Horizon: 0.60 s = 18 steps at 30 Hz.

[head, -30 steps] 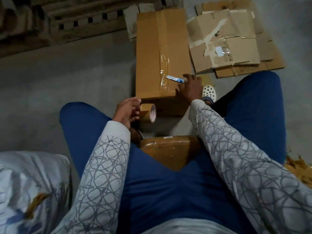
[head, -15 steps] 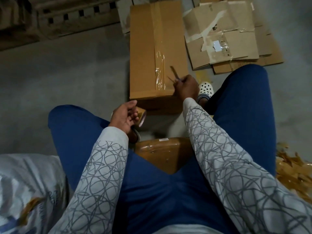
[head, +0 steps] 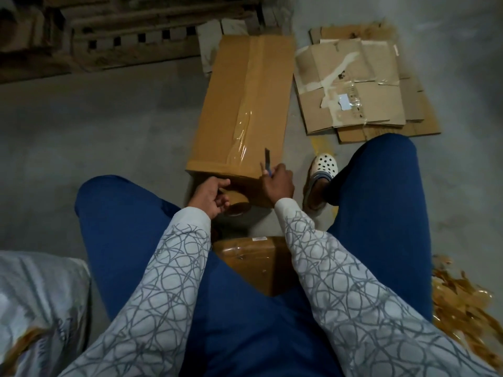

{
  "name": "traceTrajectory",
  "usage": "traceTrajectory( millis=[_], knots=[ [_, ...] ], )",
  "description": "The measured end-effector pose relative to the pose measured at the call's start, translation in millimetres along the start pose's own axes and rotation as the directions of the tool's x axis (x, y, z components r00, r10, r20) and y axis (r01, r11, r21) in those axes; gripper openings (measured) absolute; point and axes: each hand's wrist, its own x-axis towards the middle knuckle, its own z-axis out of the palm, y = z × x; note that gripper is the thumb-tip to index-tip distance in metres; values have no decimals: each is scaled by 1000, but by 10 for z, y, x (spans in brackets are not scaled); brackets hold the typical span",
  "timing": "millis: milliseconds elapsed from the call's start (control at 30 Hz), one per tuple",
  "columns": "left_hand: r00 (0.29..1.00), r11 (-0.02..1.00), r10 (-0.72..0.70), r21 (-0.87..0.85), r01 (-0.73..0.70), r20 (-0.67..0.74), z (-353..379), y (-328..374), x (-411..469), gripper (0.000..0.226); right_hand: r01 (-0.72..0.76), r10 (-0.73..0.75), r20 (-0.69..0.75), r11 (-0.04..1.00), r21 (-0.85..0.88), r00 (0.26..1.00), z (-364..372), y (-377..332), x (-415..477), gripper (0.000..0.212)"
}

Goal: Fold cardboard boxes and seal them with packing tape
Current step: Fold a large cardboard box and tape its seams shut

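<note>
A long brown cardboard box (head: 231, 110) stands on the floor in front of me, with a strip of clear packing tape (head: 246, 115) running along its top seam. My left hand (head: 211, 195) grips a brown tape roll (head: 238, 204) against the box's near end. My right hand (head: 279, 180) holds a small cutter (head: 267, 163) upright at the box's near right corner, its blade pointing up over the box top.
Flattened, torn cardboard sheets (head: 353, 88) lie on the floor at the right of the box. A wooden pallet (head: 130, 36) lies at the back left. My clog-shod foot (head: 322, 170) is beside the box. Tape scraps (head: 462, 308) pile at the right. A tape-wrapped seat (head: 250, 257) shows between my knees.
My left hand has brought the tape roll up against the box's near end. My right hand has turned the cutter from lying flat to upright and slid back to the near right corner.
</note>
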Motion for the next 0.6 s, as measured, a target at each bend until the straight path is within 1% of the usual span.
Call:
traceTrajectory(
  millis=[67,133,200,233,267,300,333,400,467,500,533,600],
  knots=[
    [1000,1000,-7,-2,7,-24,-46,1,39,16,44,-39,85,998,-54,996,58,-68,-97,30],
    [998,1000,-25,3,26,-54,-101,-6,107,17,104,-88,219,993,-62,972,136,-113,-164,24],
    [993,1000,-17,15,19,-121,-177,-34,185,28,99,-106,389,994,39,915,237,-159,-218,13],
    [986,1000,6,12,-4,-164,-219,-65,247,38,62,-105,447,992,110,888,283,-184,-246,14],
    [977,999,41,15,-39,-209,-256,-96,342,47,42,-111,468,987,155,877,342,-186,-249,15],
    [964,996,87,33,-82,-251,-294,-130,475,52,72,-152,445,979,191,883,398,-194,-244,14],
    [943,989,147,70,-133,-298,-302,-127,490,55,137,-209,401,970,201,892,445,-220,-235,11],
    [899,963,259,158,-216,-352,-270,-69,311,67,273,-308,307,950,152,900,486,-301,-228,7],
    [881,933,332,251,-257,-335,-259,-34,232,83,407,-413,220,911,73,884,524,-375,-175,15],
    [882,916,356,305,-262,-309,-256,-25,252,87,456,-456,201,889,50,867,551,-405,-144,17],
    [884,897,368,360,-256,-288,-253,-23,291,86,496,-490,212,868,29,845,596,-433,-112,17],
    [893,836,373,508,-206,-252,-236,-29,345,69,583,-560,297,812,14,773,690,-532,-83,23]
  ],
)
